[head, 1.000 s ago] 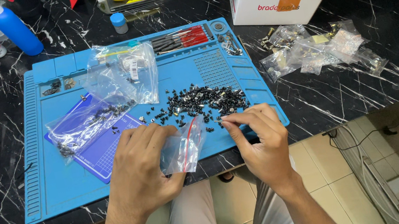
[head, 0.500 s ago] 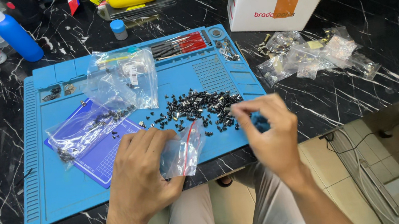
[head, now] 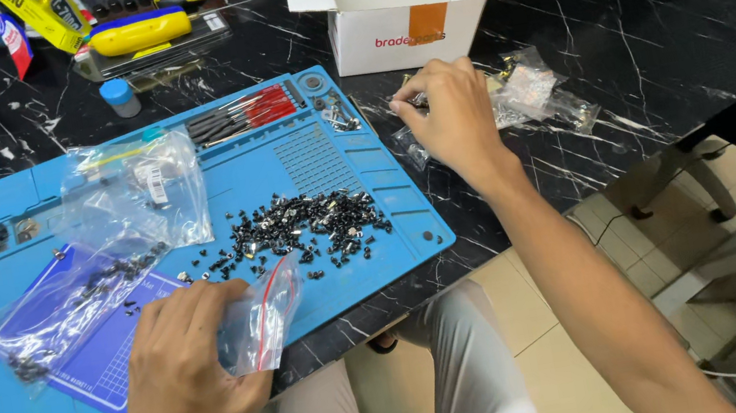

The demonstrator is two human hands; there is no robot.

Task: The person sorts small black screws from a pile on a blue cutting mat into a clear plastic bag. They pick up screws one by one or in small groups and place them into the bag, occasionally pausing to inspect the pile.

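Leaving the screw pile (head: 297, 231), the right hand (head: 451, 118) is now pinching small bags (head: 524, 96) past the mat's (head: 348, 145) right edge; left hand (head: 180, 362) is gripping an empty bag (head: 262, 319).

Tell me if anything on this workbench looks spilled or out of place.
Small black parts lie scattered loose across the blue mat, not bagged. The left hand holds a small clear bag; the right hand reaches to the clear bags on the black table.
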